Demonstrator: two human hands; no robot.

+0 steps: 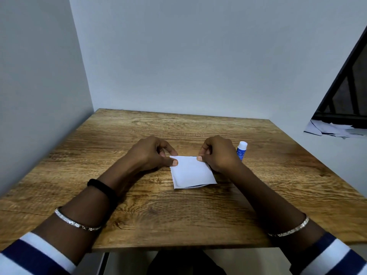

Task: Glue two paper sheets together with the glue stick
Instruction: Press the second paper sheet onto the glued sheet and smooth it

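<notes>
Two small white paper sheets (192, 173) lie stacked in the middle of the wooden table (139, 205), the lower one peeking out at the near edge. My left hand (153, 153) pinches the top sheet's far left corner between thumb and forefinger. My right hand (217, 152) pinches its far right corner the same way. A blue glue stick (241, 150) with a white cap stands upright just right of my right hand, partly hidden behind it.
Grey walls close off the table at the back and left. At the far right, off the table, loose paper scraps (333, 129) lie under a dark frame (345, 80). Bracelets sit on both wrists.
</notes>
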